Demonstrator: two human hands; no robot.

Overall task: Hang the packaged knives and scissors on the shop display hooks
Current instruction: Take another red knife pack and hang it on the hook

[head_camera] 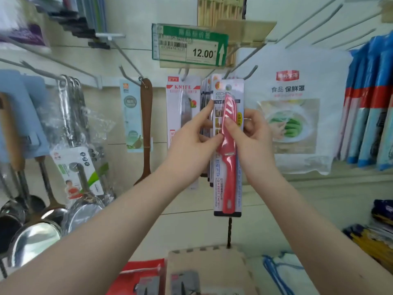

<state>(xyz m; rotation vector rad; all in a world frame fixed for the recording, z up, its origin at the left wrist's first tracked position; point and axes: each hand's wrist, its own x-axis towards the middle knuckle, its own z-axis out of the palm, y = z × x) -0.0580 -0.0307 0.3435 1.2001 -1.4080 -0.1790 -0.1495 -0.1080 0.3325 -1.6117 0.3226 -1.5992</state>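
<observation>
A carded red fruit knife (229, 167) hangs upright in front of a stack of similar packs on a display hook (226, 74). My left hand (191, 150) pinches the card's left edge at mid-height, forefinger reaching up along it. My right hand (253, 137) grips the right edge, thumb pressed on the red blade. Just to the left hangs a white "KNIFE" pack (180, 103) on its own hook. More packaged items (165, 284) lie at the bottom of the view, partly cut off.
A green price tag (191, 46) reading 12.00 sits above the hooks. A brown wooden spoon (146, 128) and steel ladles (38, 220) hang at the left. A food-cover bag (297, 116) and blue rolls (370, 107) hang at the right.
</observation>
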